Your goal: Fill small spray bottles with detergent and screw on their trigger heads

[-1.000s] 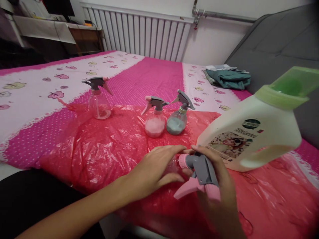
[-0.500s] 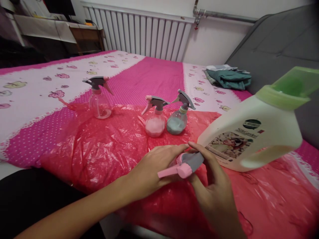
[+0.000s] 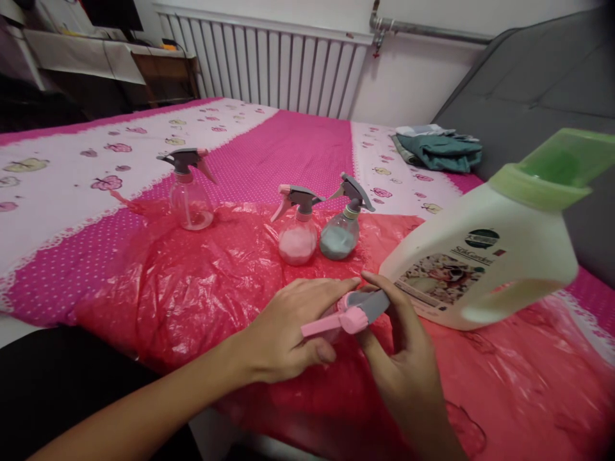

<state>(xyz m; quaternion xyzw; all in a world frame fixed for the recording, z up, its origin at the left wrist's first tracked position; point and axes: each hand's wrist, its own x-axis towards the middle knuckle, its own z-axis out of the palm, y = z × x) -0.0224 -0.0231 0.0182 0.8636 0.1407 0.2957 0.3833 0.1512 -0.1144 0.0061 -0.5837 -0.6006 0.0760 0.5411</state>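
Both of my hands are around a small spray bottle with a pink-and-grey trigger head point(image 3: 356, 318), low in the middle of the view. My left hand point(image 3: 281, 333) wraps the bottle's body, which it mostly hides, with the thumb in front. The fingers of my right hand point(image 3: 413, 365) close on the grey back of the spray head. Just beyond stand a spray bottle with a pinkish lower part point(image 3: 298, 245) and one with a grey-green lower part point(image 3: 339, 240). A clear spray bottle point(image 3: 189, 202) is farther left. At right leans a big white detergent jug point(image 3: 480, 256) with a green cap.
Red plastic sheeting point(image 3: 192, 275) lies under the bottles on a pink patterned bedspread point(image 3: 307, 147). Folded clothes point(image 3: 439, 148) rest near the grey headboard point(image 3: 542, 83). A white radiator point(image 3: 269, 61) lines the wall, and a desk point(image 3: 163, 70) stands at the back left.
My left thumb has come into view below the pink trigger. The spray head has turned and shifted slightly left, with both hands still on the bottle.
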